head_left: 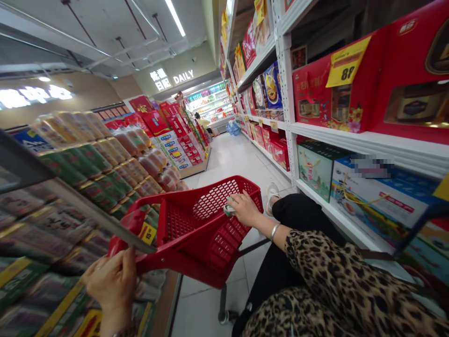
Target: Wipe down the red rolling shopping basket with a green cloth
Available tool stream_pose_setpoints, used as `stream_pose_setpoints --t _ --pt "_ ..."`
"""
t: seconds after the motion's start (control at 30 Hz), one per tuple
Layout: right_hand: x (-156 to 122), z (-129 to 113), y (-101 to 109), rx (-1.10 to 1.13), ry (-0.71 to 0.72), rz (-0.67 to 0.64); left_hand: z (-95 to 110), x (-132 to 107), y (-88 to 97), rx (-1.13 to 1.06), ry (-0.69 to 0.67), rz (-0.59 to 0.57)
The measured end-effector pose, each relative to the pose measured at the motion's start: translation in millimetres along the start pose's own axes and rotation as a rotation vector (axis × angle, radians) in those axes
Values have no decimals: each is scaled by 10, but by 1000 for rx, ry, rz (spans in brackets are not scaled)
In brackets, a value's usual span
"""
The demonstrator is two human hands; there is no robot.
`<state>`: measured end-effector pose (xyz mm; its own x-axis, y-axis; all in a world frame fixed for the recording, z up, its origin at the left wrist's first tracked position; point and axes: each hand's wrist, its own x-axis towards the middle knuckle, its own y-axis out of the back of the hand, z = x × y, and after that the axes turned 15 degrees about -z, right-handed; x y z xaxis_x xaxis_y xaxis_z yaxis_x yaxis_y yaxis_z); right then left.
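Left hand (111,277) curled round the near end of the red cart (196,262); right hand (245,209), fingers bent, holds a pale cloth (229,208) against its rim; cart stands beside stacked packs (101,161).

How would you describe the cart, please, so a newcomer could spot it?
Find the aisle between white shelves and stacked packs. At its near end stands the cart, between left hand and right hand. Unlike the red boxes nearby, it is perforated and wheeled.
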<state>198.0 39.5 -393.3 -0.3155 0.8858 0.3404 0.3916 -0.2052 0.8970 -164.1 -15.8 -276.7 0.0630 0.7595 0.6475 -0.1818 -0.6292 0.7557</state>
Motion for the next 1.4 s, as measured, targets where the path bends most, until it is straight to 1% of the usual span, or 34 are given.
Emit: stream_pose_setpoints --t 0.1,0.17,0.23,0.33,0.43,0.53,0.63,0.7,0.73,0.8,0.9,1.0,1.13,1.3,1.4 --pt "-17 46 -14 5 -17 4 -112 22 -7 -4 14 -12" --pt "-22 43 -30 7 -33 14 -144 3 -5 26 24 -19" --pt "-20 15 -43 11 -54 24 -120 -49 1 74 35 -13" --pt "-6 -85 -49 26 -76 30 12 -162 -12 146 60 12" --pt "19 -280 -57 62 -38 25 178 -234 -78 181 84 7" --pt "65 -572 -99 97 68 13 287 -229 -166 175 130 30" --pt "121 -859 -169 78 185 22 327 -210 -215 156 168 49" --pt "146 -967 -212 30 228 46 332 -215 -216 144 176 42" --pt "150 -984 -228 6 240 60 330 -223 -210 138 178 37" --pt "140 -941 -246 -20 253 77 311 -243 -196 128 183 34" --pt "84 -755 -231 6 223 62 239 -275 -186 122 186 38" --pt "11 -553 -172 58 158 19 149 -305 -176 125 187 51" --pt "-74 -368 -71 93 109 -26 90 -345 -118 112 191 66" --pt "-165 -225 12 104 41 -85 100 -386 -30 94 226 88" --pt "-201 -215 29 132 11 -119 85 -414 -7 74 262 104"
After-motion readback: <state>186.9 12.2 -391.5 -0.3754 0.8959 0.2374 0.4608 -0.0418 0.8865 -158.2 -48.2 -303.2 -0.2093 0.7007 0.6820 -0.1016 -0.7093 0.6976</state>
